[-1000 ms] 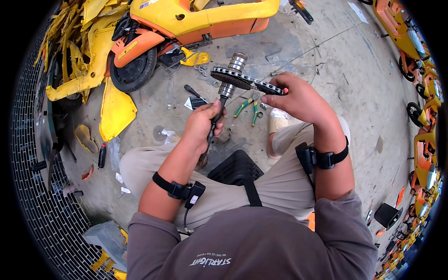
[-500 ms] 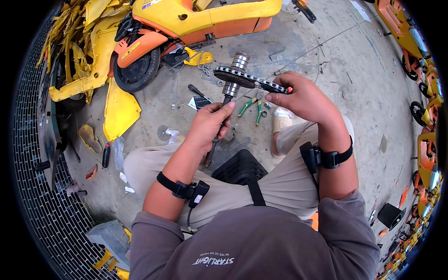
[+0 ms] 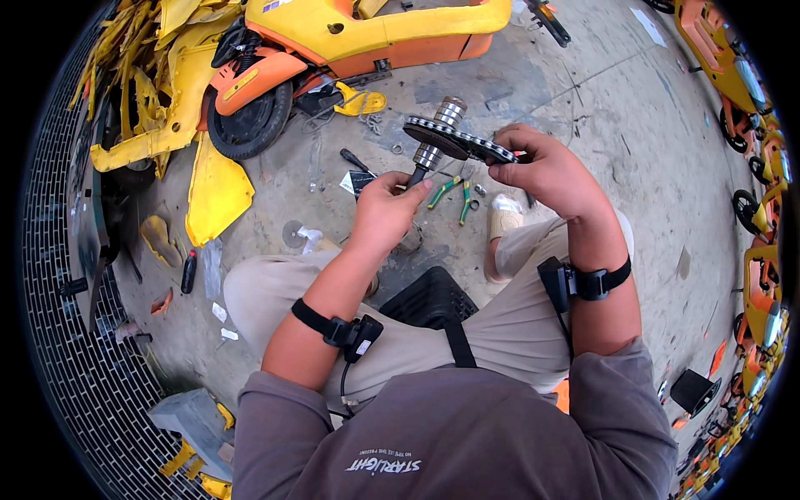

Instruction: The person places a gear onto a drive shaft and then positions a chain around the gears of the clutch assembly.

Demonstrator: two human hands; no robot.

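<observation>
My left hand [image 3: 388, 208] is closed around the dark lower end of a metal shaft [image 3: 451, 109] with shiny ringed sections. A sprocket [image 3: 437, 142] sits partway along this shaft, and a bicycle-type chain [image 3: 490, 150] runs round its edge and out to the right. The chain's outer end is pinched between the thumb and fingers of my right hand [image 3: 537, 162]. Both hands hold the parts raised in front of my knees. On the floor below lie green-handled pliers [image 3: 465, 202], a screwdriver [image 3: 357, 160] and a small metal ring [image 3: 474, 204].
A yellow-and-orange scooter [image 3: 383, 37] lies ahead, next to piled yellow panels [image 3: 179, 100]. More scooters [image 3: 754, 208] line the right side. A black-and-red bottle [image 3: 189, 272] and a cutting disc [image 3: 292, 234] lie left of my legs. A black crate [image 3: 429, 297] is between my knees.
My left hand has moved right and slightly up, carrying the shaft and sprocket closer to my right hand. The shaft leans more to the right. My right hand still grips the chain.
</observation>
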